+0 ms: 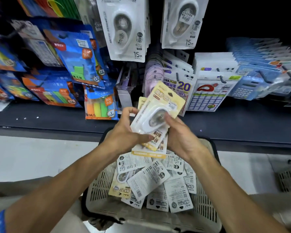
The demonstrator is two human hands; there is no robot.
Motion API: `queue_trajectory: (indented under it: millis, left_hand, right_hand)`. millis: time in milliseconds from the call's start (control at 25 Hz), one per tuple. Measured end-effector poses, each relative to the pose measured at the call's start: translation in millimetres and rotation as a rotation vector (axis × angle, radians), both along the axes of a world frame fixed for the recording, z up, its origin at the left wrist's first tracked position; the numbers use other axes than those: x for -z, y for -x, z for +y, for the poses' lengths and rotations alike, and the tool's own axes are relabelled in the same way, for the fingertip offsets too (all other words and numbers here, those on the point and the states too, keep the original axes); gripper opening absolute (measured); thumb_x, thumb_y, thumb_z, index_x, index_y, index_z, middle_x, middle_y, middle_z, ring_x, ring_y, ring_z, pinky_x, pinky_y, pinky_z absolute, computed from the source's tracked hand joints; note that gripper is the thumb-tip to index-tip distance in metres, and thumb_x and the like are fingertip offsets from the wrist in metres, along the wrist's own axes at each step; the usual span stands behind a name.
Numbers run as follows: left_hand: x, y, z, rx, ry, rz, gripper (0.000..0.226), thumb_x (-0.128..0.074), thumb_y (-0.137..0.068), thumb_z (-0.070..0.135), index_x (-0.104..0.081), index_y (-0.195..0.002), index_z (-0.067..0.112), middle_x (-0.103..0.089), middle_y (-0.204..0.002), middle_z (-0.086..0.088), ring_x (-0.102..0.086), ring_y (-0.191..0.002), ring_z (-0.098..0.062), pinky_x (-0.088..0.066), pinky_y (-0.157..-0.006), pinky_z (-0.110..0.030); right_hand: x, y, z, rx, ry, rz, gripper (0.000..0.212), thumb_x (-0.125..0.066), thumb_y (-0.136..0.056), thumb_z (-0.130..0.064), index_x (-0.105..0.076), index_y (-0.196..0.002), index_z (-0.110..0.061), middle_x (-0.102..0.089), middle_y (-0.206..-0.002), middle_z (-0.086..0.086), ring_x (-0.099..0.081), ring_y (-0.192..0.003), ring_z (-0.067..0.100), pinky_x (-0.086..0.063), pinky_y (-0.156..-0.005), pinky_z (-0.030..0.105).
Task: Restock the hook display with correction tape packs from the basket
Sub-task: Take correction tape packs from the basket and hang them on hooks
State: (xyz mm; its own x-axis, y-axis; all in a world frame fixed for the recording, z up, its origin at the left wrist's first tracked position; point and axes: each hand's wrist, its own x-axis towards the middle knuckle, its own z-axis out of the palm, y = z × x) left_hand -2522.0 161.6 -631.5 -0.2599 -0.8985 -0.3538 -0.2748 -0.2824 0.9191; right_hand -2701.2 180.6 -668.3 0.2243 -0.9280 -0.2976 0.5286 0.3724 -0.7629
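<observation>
Both hands hold a small stack of cream-and-white correction tape packs point(160, 108) above the basket. My left hand point(124, 135) grips the stack's left edge and lower front. My right hand point(180, 137) clasps its right side, thumb on the top pack's blister. Below, a pale plastic basket point(99, 185) holds several more correction tape packs point(151, 180), most lying face down. On the hook display, white 15 m correction tape packs hang at the top centre point(124, 29) and to their right point(183, 22).
Blue stationery packs point(77, 56) hang at left, label packs point(207, 91) and calculators point(245, 88) at right. A dark shelf ledge point(49, 121) runs across below the hooks. Pale floor point(32, 157) lies left of the basket.
</observation>
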Motion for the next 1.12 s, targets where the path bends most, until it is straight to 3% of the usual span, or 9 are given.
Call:
queue_trajectory:
  millis: [120, 280, 360, 480, 560, 720, 880, 1040, 1120]
  left_hand:
    - [2, -2, 2, -0.020, -0.217, 0.265, 0.075, -0.081, -0.072, -0.002, -0.050, -0.128, 0.039, -0.077, -0.114, 0.004, -0.077, -0.093, -0.017, -0.062, -0.066, -0.031]
    - [-2, -13, 1, -0.142, -0.225, 0.197, 0.061, -0.083, -0.066, 0.018, -0.066, -0.124, 0.013, -0.078, -0.111, -0.007, -0.077, -0.093, -0.024, -0.064, -0.071, -0.034]
    - [1, -22, 0, -0.218, -0.213, 0.147, 0.055, -0.084, -0.067, 0.014, -0.068, -0.119, 0.012, -0.079, -0.107, -0.009, -0.077, -0.087, -0.025, -0.065, -0.072, -0.037]
    - [10, -38, 2, -0.258, -0.297, 0.026, 0.039, -0.081, -0.078, 0.010, -0.071, -0.116, 0.012, -0.078, -0.106, -0.012, -0.077, -0.090, -0.032, -0.062, -0.080, -0.051]
    - [18, -46, 5, -0.251, -0.350, -0.050, 0.038, -0.083, -0.077, 0.013, -0.073, -0.114, 0.015, -0.079, -0.104, -0.012, -0.075, -0.094, -0.036, -0.059, -0.085, -0.059]
    - [30, -59, -1, -0.148, -0.116, -0.316, 0.033, -0.084, -0.079, 0.020, -0.068, -0.108, 0.022, -0.079, -0.102, 0.001, -0.076, -0.081, -0.019, -0.056, -0.058, -0.025]
    - [35, -63, -7, 0.172, 0.273, -1.031, 0.040, -0.071, -0.087, 0.034, -0.054, -0.120, 0.021, -0.072, -0.108, -0.001, -0.069, -0.095, -0.030, -0.048, -0.071, -0.031]
    - [31, -62, -10, 0.185, -0.110, -0.359, 0.027, -0.075, -0.087, 0.019, -0.067, -0.112, 0.021, -0.077, -0.106, -0.002, -0.073, -0.096, -0.027, -0.056, -0.086, -0.043]
    - [25, -63, -4, 0.148, -0.360, -0.019, 0.032, -0.072, -0.087, 0.037, -0.071, -0.114, 0.019, -0.077, -0.110, -0.008, -0.075, -0.095, -0.025, -0.057, -0.085, -0.039]
  right_hand:
    - [1, -15, -5, 0.054, 0.021, 0.039, 0.045, -0.066, -0.084, -0.003, -0.063, -0.127, -0.016, -0.074, -0.118, 0.012, -0.070, -0.104, 0.031, -0.061, -0.081, 0.039]
    - [28, -13, -6, -0.109, -0.048, -0.157, 0.035, -0.053, -0.092, -0.025, -0.070, -0.121, -0.018, -0.072, -0.118, 0.011, -0.067, -0.107, 0.031, -0.055, -0.089, 0.040]
    - [72, -12, 8, -0.163, -0.054, 0.412, 0.039, -0.052, -0.095, -0.016, -0.061, -0.132, -0.022, -0.068, -0.123, 0.014, -0.062, -0.110, 0.035, -0.054, -0.088, 0.042]
    - [159, -15, 54, -0.896, 0.162, 1.575, 0.092, -0.064, -0.088, -0.002, -0.014, -0.161, -0.027, -0.021, -0.165, 0.010, -0.031, -0.146, 0.038, -0.033, -0.116, 0.055]
    - [184, -14, 71, -1.000, 0.343, 1.793, 0.098, -0.058, -0.086, 0.008, -0.007, -0.161, -0.029, -0.003, -0.170, 0.003, -0.011, -0.154, 0.033, -0.014, -0.123, 0.054]
    - [161, 0, 25, -0.757, 0.366, 1.602, 0.048, -0.057, -0.097, -0.007, -0.059, -0.140, -0.028, -0.053, -0.150, -0.004, -0.050, -0.134, 0.022, -0.035, -0.116, 0.039]
    - [78, 0, -35, -0.660, 0.330, 1.231, 0.012, -0.082, -0.083, -0.031, -0.081, -0.095, -0.030, -0.075, -0.088, -0.019, -0.064, -0.076, -0.005, -0.045, -0.070, 0.022]
    - [23, -24, -51, -0.480, 0.422, 0.946, 0.020, -0.088, -0.074, -0.026, -0.074, -0.067, -0.038, -0.068, -0.062, -0.019, -0.057, -0.054, -0.004, -0.043, -0.053, 0.016]
    - [16, -27, -51, -0.376, 0.435, 0.858, 0.019, -0.090, -0.073, -0.028, -0.071, -0.069, -0.027, -0.067, -0.061, -0.012, -0.056, -0.055, 0.002, -0.043, -0.053, 0.024]
